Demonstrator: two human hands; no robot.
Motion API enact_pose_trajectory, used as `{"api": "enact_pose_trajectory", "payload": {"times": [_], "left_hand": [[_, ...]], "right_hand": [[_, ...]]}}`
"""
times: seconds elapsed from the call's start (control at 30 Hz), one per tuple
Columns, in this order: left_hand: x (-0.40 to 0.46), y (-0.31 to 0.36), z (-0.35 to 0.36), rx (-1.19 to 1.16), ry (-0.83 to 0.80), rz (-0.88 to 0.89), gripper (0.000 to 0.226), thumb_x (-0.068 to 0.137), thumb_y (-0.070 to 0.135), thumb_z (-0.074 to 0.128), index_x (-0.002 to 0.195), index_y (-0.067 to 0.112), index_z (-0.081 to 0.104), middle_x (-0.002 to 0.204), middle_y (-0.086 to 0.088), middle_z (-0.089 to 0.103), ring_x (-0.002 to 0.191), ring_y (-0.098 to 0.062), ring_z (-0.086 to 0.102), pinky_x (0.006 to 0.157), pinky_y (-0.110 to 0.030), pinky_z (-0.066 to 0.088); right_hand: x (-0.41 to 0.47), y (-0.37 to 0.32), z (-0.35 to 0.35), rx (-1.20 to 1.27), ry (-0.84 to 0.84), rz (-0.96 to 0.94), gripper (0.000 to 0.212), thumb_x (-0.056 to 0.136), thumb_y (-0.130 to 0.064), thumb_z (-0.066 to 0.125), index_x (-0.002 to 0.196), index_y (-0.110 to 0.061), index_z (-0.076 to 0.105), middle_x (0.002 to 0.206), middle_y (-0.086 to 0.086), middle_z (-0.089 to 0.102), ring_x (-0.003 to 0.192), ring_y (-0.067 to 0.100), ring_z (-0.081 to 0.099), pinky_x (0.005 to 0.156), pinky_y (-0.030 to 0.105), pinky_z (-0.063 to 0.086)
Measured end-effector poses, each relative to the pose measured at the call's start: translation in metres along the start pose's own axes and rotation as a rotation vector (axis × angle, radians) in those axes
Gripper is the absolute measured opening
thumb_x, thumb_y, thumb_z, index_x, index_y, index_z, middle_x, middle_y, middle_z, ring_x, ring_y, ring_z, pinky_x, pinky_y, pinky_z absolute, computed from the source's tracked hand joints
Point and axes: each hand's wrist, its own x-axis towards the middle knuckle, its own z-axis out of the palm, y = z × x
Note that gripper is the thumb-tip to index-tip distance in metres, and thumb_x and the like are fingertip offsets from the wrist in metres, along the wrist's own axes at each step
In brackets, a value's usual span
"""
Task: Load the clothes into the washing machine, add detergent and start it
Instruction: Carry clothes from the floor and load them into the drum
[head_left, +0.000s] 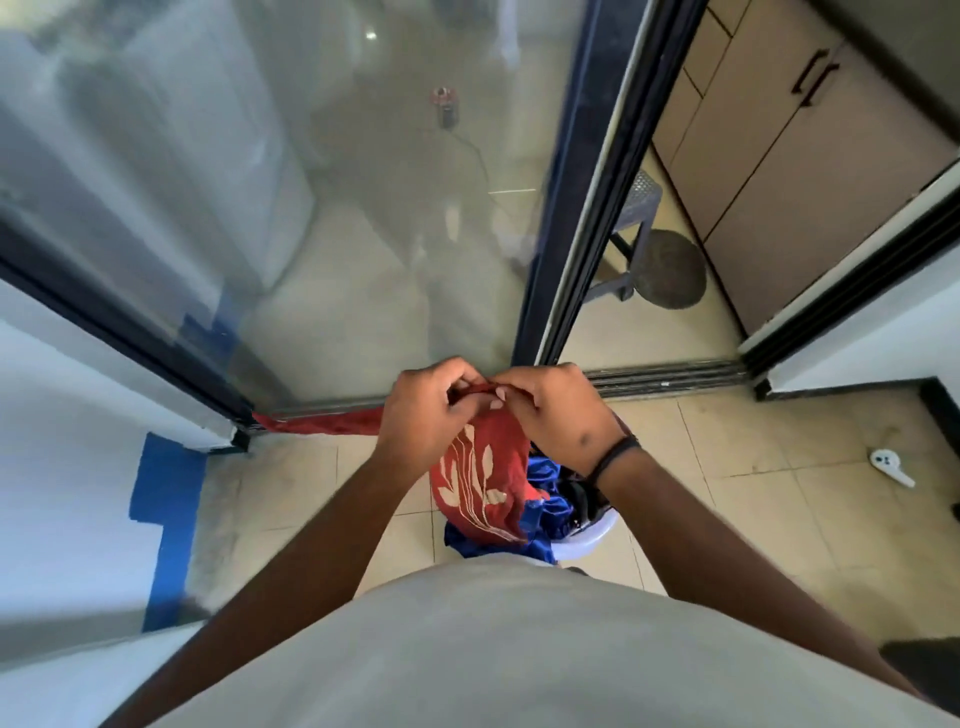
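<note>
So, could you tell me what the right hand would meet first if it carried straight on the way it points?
The right hand points leftward, so it would first meet the left hand, which pinches the same red leaf-patterned cloth; they already nearly touch.

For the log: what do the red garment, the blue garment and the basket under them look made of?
Red garment: soft woven fabric, matte, cream leaf print; it drapes.
Blue garment: likely satin; glossy highlights on its folds.
Basket: probably white moulded plastic; smooth, slightly shiny rim.

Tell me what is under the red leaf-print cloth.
Under the red cloth lies blue fabric in a white basket. Both hands, left and right, pinch its top edge. Deeper contents are covered.
</note>
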Motion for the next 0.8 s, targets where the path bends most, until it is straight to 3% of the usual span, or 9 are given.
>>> {"api": "enact_pose_trajectory", "payload": {"times": [0.1, 0.17, 0.3, 0.4, 0.47, 0.57, 0.63, 0.7, 0.8], "left_hand": [[-0.011, -0.032, -0.022, 0.177, -0.104, -0.037, 0.048, 0.081, 0.065, 0.059, 0.081, 0.018, 0.068, 0.062, 0.004, 0.064, 0.057, -0.016, 0.062, 0.054, -0.036, 0.050], [-0.025, -0.061, -0.038, 0.301, -0.115, -0.098, 0.052, 0.084, 0.064, 0.053, 0.077, 0.014, 0.067, 0.061, 0.002, 0.061, 0.058, -0.025, 0.062, 0.055, -0.035, 0.046], [-0.047, -0.107, -0.070, 0.310, -0.004, -0.227, 0.041, 0.085, 0.048, 0.057, 0.083, 0.011, 0.075, 0.069, -0.004, 0.068, 0.068, -0.027, 0.065, 0.065, -0.034, 0.047], [-0.044, -0.097, -0.072, 0.259, 0.008, -0.202, 0.032, 0.087, 0.041, 0.067, 0.102, 0.016, 0.080, 0.095, -0.002, 0.079, 0.089, -0.021, 0.073, 0.081, -0.035, 0.055], [-0.040, -0.075, -0.064, 0.212, -0.040, -0.147, 0.030, 0.082, 0.043, 0.066, 0.099, 0.023, 0.081, 0.096, 0.005, 0.079, 0.090, -0.014, 0.073, 0.084, -0.034, 0.056], [-0.034, -0.042, -0.038, 0.195, -0.103, -0.062, 0.013, 0.083, 0.035, 0.072, 0.094, 0.035, 0.079, 0.088, 0.018, 0.077, 0.080, -0.003, 0.071, 0.075, -0.027, 0.054], [-0.033, -0.024, -0.017, 0.230, -0.086, 0.001, 0.012, 0.084, 0.027, 0.072, 0.093, 0.033, 0.078, 0.082, 0.015, 0.076, 0.073, -0.007, 0.069, 0.066, -0.025, 0.050], [-0.033, -0.011, -0.004, 0.261, -0.038, 0.030, 0.010, 0.083, 0.024, 0.072, 0.091, 0.029, 0.076, 0.075, 0.007, 0.073, 0.070, -0.019, 0.068, 0.062, -0.030, 0.048], [-0.036, -0.014, -0.010, 0.052, 0.052, 0.006, 0.019, 0.080, 0.043, 0.075, 0.090, 0.027, 0.075, 0.073, 0.008, 0.073, 0.068, -0.013, 0.068, 0.062, -0.028, 0.050]], "right_hand": [[-0.002, 0.000, -0.007, 0.181, 0.182, -0.062, 0.019, 0.097, -0.005, 0.059, 0.104, -0.009, 0.076, 0.098, 0.001, 0.077, 0.090, 0.015, 0.071, 0.084, 0.025, 0.054], [-0.008, 0.012, -0.016, 0.252, 0.294, -0.021, 0.018, 0.096, -0.007, 0.063, 0.107, -0.008, 0.077, 0.103, -0.003, 0.075, 0.093, 0.005, 0.069, 0.088, 0.014, 0.051], [-0.023, 0.055, -0.026, 0.153, 0.474, 0.127, 0.017, 0.097, -0.009, 0.061, 0.105, -0.011, 0.076, 0.099, -0.006, 0.074, 0.090, 0.011, 0.069, 0.083, 0.023, 0.052], [-0.031, 0.078, -0.015, -0.102, 0.306, 0.412, 0.023, 0.094, -0.010, 0.058, 0.110, -0.016, 0.073, 0.095, 0.011, 0.075, 0.089, 0.034, 0.069, 0.075, 0.038, 0.055], [-0.033, 0.075, -0.004, -0.236, 0.108, 0.540, 0.046, 0.087, -0.012, 0.059, 0.133, -0.022, 0.061, 0.120, 0.015, 0.068, 0.111, 0.038, 0.060, 0.093, 0.045, 0.053], [-0.025, 0.041, 0.017, -0.190, -0.098, 0.306, 0.072, 0.083, -0.032, 0.069, 0.148, -0.029, 0.038, 0.141, 0.006, 0.053, 0.134, 0.030, 0.041, 0.112, 0.043, 0.035], [-0.017, 0.013, 0.038, -0.137, -0.222, 0.145, 0.054, 0.085, -0.037, 0.067, 0.136, -0.029, 0.051, 0.129, 0.006, 0.062, 0.125, 0.029, 0.052, 0.103, 0.038, 0.045], [-0.011, -0.007, 0.050, -0.112, -0.189, 0.126, 0.027, 0.087, -0.032, 0.058, 0.112, -0.021, 0.062, 0.104, 0.010, 0.070, 0.102, 0.036, 0.064, 0.081, 0.038, 0.053], [-0.011, -0.010, 0.041, -0.011, -0.039, 0.100, 0.048, 0.080, -0.048, 0.039, 0.102, -0.018, 0.069, 0.091, 0.008, 0.073, 0.088, 0.033, 0.068, 0.072, 0.041, 0.053]]}}
